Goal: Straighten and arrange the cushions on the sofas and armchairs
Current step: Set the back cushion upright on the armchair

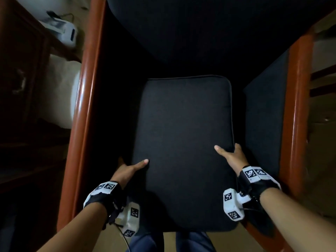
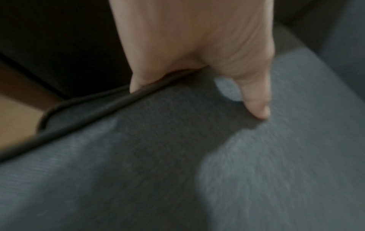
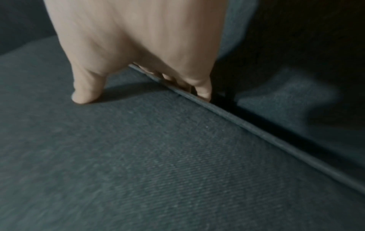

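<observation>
A dark grey seat cushion (image 1: 183,142) with piped edges sits lengthwise between the arms of a wooden armchair (image 1: 87,99). My left hand (image 1: 131,167) grips the cushion's left edge near the front, thumb on top and fingers tucked under the piping (image 2: 126,95). My right hand (image 1: 230,153) grips the right edge the same way, thumb pressed on the top fabric (image 3: 85,96), fingers curled down over the piping (image 3: 201,92) into the gap beside the arm panel. The cushion's front end overhangs the seat towards my legs.
Glossy reddish-brown wooden armrests (image 1: 294,113) flank the seat on both sides, with a dark padded panel (image 1: 263,113) inside the right one. The dark backrest (image 1: 200,33) rises at the far end. A white sack (image 1: 61,91) and a white appliance (image 1: 63,31) lie left of the chair.
</observation>
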